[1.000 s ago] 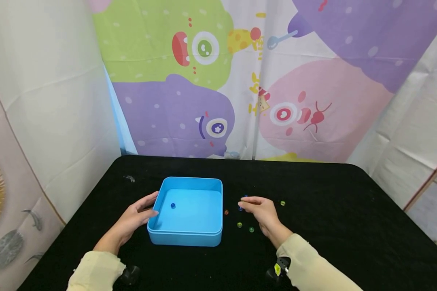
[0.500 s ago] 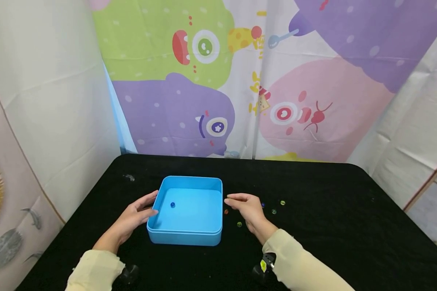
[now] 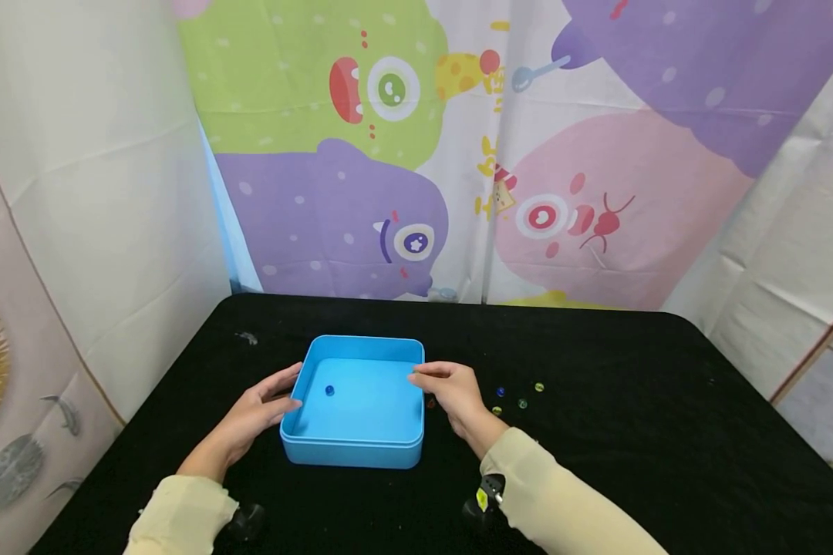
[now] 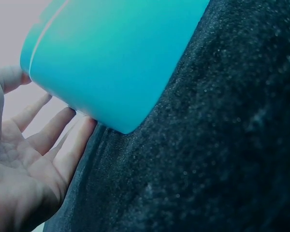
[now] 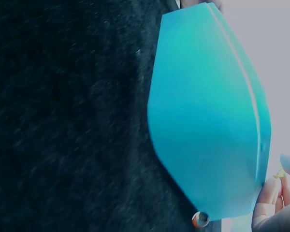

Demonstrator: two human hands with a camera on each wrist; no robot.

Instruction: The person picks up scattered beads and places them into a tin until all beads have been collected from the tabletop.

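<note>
A square blue box (image 3: pixel 361 455) stands open-topped on the black table, with a blue marble (image 3: pixel 329 391) on its floor. My left hand (image 3: pixel 253 420) holds the box's left side, thumb at the rim and fingers against the outer wall. At the right rim, my right hand (image 3: pixel 456 395) pinches a small yellowish marble (image 5: pixel 280 173) between thumb and fingers; the fingers mostly cover it. An orange marble (image 5: pixel 200 220) lies on the cloth by the box's right wall, partly behind the right hand in the head view.
Right of the hand lie a blue marble (image 3: pixel 500 391), a green marble (image 3: pixel 523 403), a yellow marble (image 3: pixel 539 387) and a yellow-green marble (image 3: pixel 497 411). Black cloth (image 3: pixel 597 462) covers the table. A cartoon-printed curtain (image 3: pixel 361 223) hangs behind it.
My right hand has moved left from among the loose marbles to the box's right rim, uncovering marbles behind it. The left hand and the box have stayed in place.
</note>
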